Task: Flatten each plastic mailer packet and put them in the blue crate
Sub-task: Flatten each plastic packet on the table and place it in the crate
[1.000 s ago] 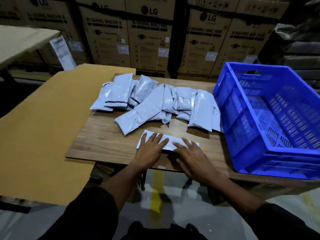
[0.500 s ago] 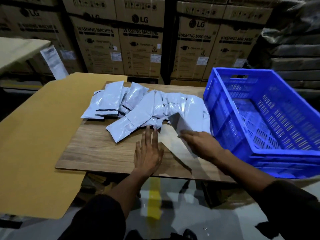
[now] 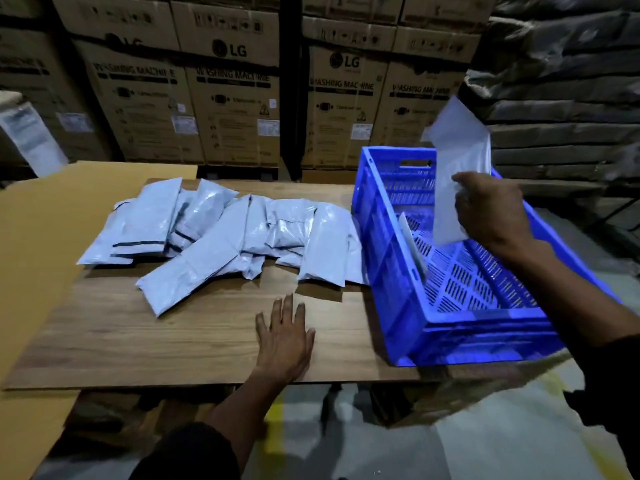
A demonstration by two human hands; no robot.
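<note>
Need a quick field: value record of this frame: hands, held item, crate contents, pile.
left hand: flat on the wooden table, fingers straight, holding nothing
right hand: above the blue crate, gripping a flattened mailer
held mailer: upright, not yet released
crate contents: one mailer leaning against the left wall
pile: unflattened mailers heaped on the table, left of the crate

You wore dark, black-looking long sleeves pushed up short of the wrists, so both forearms were bare. Your hands, left and right, were bare and ungloved.
</note>
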